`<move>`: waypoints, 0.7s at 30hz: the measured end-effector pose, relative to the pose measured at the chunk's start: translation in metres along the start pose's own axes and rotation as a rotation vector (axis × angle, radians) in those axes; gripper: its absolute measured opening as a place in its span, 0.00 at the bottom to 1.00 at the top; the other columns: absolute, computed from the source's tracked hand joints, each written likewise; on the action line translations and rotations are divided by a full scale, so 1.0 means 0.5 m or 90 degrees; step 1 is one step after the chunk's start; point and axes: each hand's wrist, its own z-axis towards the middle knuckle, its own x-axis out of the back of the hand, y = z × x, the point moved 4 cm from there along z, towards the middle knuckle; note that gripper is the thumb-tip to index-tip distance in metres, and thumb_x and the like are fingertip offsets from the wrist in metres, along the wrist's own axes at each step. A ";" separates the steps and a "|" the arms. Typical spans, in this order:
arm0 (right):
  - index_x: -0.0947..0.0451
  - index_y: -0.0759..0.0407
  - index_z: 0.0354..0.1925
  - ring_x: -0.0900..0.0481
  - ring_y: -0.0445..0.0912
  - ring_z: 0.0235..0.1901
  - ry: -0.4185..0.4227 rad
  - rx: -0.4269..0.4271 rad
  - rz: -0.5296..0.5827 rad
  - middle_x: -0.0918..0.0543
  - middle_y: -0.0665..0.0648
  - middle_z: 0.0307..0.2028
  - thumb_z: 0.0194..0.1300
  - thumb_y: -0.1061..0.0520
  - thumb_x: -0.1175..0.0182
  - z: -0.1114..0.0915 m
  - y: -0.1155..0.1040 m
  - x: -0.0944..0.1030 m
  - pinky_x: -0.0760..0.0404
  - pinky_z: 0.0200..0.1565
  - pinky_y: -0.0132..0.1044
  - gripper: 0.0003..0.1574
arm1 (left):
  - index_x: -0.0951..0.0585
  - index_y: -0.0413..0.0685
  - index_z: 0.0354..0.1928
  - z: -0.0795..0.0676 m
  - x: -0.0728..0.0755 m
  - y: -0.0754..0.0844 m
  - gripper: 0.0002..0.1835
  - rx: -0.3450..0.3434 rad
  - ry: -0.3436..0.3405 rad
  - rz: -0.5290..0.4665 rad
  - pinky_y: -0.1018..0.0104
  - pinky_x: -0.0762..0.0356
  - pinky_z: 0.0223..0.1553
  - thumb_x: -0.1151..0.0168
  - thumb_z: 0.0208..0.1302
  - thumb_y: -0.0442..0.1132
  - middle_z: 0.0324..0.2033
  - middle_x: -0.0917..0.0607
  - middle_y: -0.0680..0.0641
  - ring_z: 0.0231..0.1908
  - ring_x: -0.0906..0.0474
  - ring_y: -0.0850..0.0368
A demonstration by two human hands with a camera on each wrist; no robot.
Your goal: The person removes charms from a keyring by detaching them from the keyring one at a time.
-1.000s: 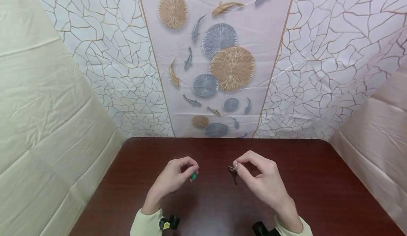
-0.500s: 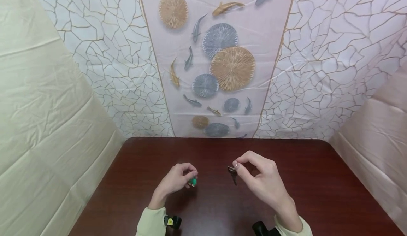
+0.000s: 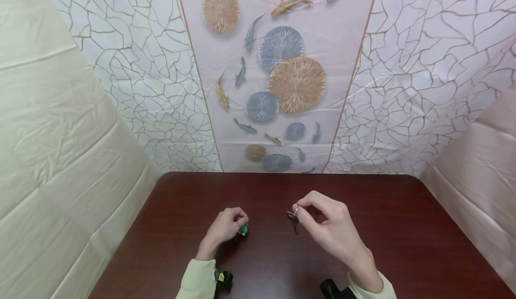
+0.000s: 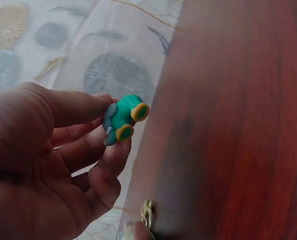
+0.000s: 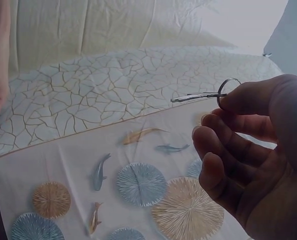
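My left hand (image 3: pixel 225 225) pinches a small green toy figure (image 3: pixel 243 230) between thumb and fingers, low over the table on the left. Up close in the left wrist view, the figure (image 4: pixel 122 116) shows orange-rimmed feet and blue-grey parts on its side. Across from it, my right hand (image 3: pixel 332 229) pinches a thin metal key ring (image 5: pixel 229 85) between thumb and index finger. A dark key (image 3: pixel 294 223) hangs from that ring; in the right wrist view the key (image 5: pixel 196 96) appears nearly edge-on. A blurred gold-coloured piece (image 4: pixel 147 215) shows at the bottom of the left wrist view.
Both hands are above a dark reddish-brown table (image 3: pixel 383 236). Behind it hangs a patterned cloth (image 3: pixel 262 66) with fish and round discs. Pale cloth screens (image 3: pixel 72 155) flank the table. Each wrist carries a black camera (image 3: pixel 332 289).
My left hand has lowered towards the table with the green toy figure in it, and its forearm has shifted right. My right hand and the key have barely moved.
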 end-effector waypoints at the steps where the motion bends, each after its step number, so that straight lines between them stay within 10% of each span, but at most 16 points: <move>1: 0.20 0.46 0.32 0.25 0.30 0.25 0.000 0.003 -0.001 0.18 0.42 0.28 0.57 0.71 0.35 0.000 0.000 0.000 0.28 0.22 0.21 0.18 | 0.16 0.47 0.38 0.001 0.000 -0.001 0.07 0.001 0.002 0.011 0.66 0.28 0.28 0.40 0.69 0.41 0.27 0.17 0.54 0.25 0.26 0.60; 21: 0.20 0.45 0.32 0.25 0.29 0.25 -0.007 0.004 -0.028 0.19 0.41 0.28 0.56 0.71 0.35 -0.002 0.004 -0.002 0.29 0.24 0.19 0.19 | 0.18 0.53 0.34 0.008 -0.010 -0.012 0.04 0.008 0.005 0.168 0.66 0.30 0.27 0.39 0.67 0.40 0.25 0.20 0.55 0.24 0.28 0.61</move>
